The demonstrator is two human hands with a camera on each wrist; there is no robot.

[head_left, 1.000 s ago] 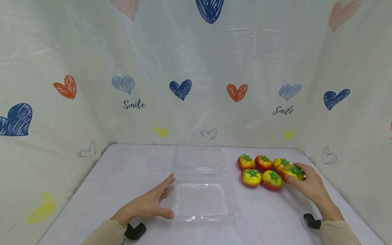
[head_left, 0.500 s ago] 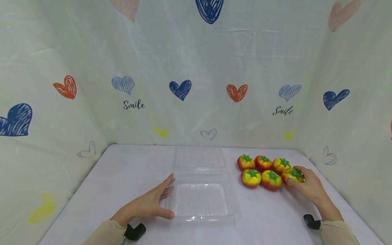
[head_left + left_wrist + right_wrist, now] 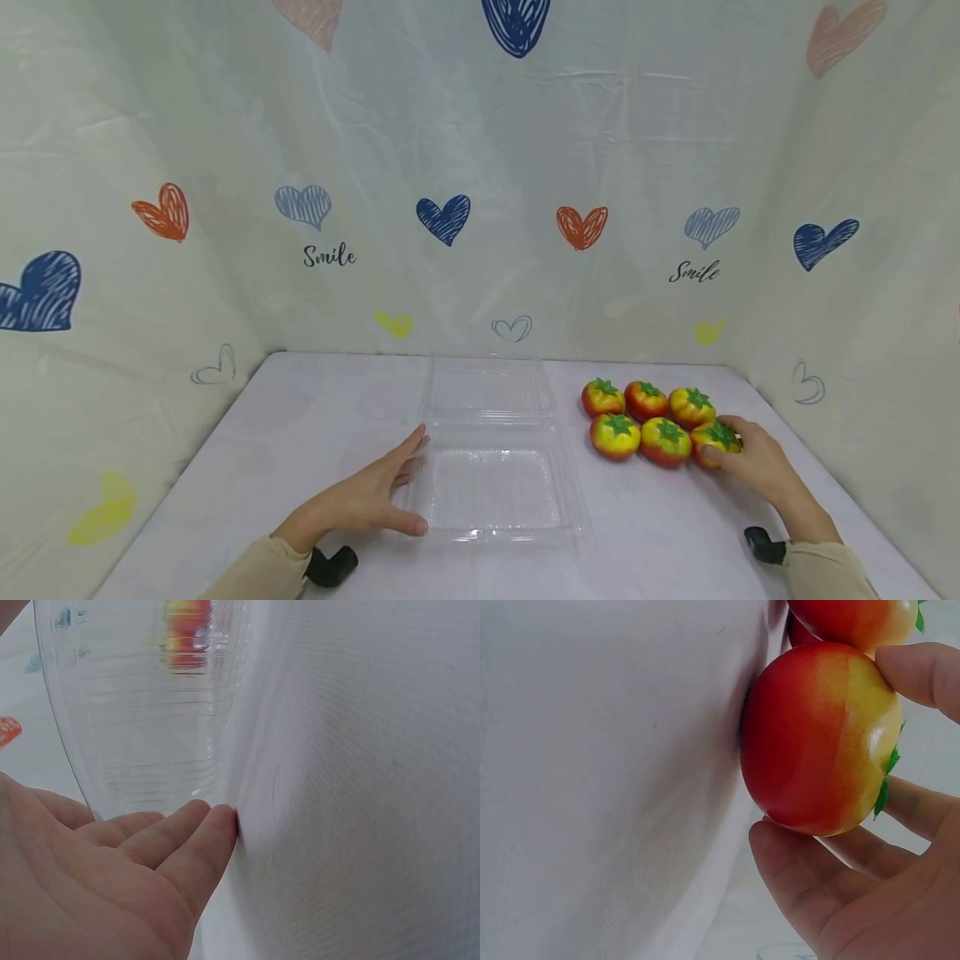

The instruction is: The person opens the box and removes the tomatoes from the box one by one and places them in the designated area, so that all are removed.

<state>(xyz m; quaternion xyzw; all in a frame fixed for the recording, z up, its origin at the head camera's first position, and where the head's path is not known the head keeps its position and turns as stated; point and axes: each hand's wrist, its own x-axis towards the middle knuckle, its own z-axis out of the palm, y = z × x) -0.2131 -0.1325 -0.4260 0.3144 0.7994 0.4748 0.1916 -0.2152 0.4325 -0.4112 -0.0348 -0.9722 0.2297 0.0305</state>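
Observation:
My right hand [image 3: 763,467] grips a red-and-yellow tomato [image 3: 702,439] with a green star-shaped leaf top, thumb on one side and fingers on the other. This tomato [image 3: 810,742] rests on the table in the right wrist view, beside another tomato [image 3: 855,619]. Several similar tomatoes [image 3: 666,443] sit in two rows to its left and behind it. At centre lies a clear plastic box [image 3: 487,492], its lid [image 3: 487,390] folded back flat. My left hand [image 3: 360,504] is at the box's left side, fingers extended and thumb spread; its fingertips [image 3: 221,817] are at the box wall.
A white cloth covers the table [image 3: 315,417]. A pale curtain [image 3: 480,283] printed with hearts surrounds it at the back and both sides. Black wrist-worn pieces [image 3: 763,543] stick out beside the cuffs.
My right hand has brought its tomato down and slightly nearer, from overlapping the back-right tomato to the front row's right end. My left hand and the box have stayed put.

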